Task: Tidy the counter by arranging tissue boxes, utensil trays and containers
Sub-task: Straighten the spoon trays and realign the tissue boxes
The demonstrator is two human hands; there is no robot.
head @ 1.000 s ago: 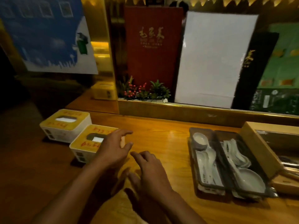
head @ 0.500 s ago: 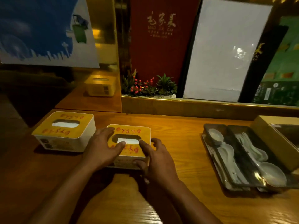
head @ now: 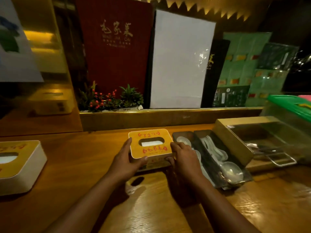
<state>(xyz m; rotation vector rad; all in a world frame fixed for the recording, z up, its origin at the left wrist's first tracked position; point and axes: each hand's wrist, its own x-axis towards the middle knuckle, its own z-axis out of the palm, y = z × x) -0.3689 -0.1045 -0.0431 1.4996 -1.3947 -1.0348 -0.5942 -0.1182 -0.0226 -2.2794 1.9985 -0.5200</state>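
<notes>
A tissue box [head: 150, 149] with a yellow lid and red writing sits on the wooden counter [head: 159, 207], right beside two dark trays of white spoons [head: 212, 155]. My left hand [head: 125, 160] grips its left side and front corner. My right hand [head: 182, 158] grips its right side, between the box and the spoon trays. A second, matching tissue box [head: 18, 165] stands apart at the far left. Right of the trays is a wooden container [head: 234, 140] with a clear lid and metal utensils inside.
A raised ledge [head: 168, 117] runs along the back, holding a red menu [head: 116, 52], a white board [head: 180, 61], a small plant with red berries [head: 109, 100] and green packets. A green-lidded box [head: 292, 108] stands at the far right. A mirrored panel reflects the counter at left.
Both hands closed on the tissue box and slid it right, from beside the other tissue box to right next to the spoon trays. The view turned right with it.
</notes>
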